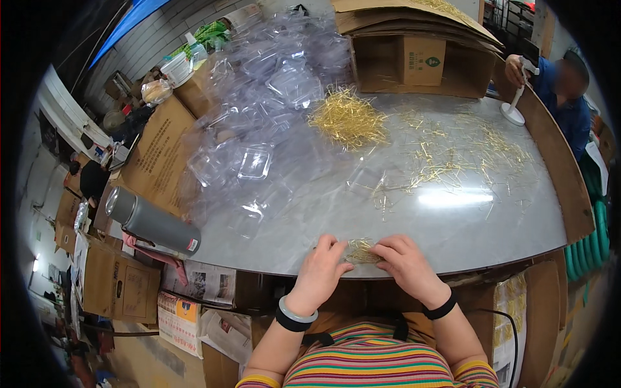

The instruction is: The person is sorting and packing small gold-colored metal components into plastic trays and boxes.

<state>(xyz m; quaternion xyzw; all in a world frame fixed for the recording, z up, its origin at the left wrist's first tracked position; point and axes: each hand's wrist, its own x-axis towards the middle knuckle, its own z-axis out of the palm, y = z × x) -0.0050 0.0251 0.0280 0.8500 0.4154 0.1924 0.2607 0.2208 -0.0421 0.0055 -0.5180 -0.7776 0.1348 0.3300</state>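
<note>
At the near edge of the grey table, a small bundle of thin gold wire pieces lies between my two hands. My left hand has its fingers bent around the bundle's left end. From the other side, my right hand closes its fingers on the right end. Farther off rises a dense heap of the same gold wire pieces. More of them lie scattered to its right. Some look bent like hooks, but they are too fine to tell.
Clear plastic clamshell boxes pile up across the table's left and back. A grey thermos lies at the left edge. An open cardboard box stands at the back. Cardboard walls the right edge, where another person holds a white tool.
</note>
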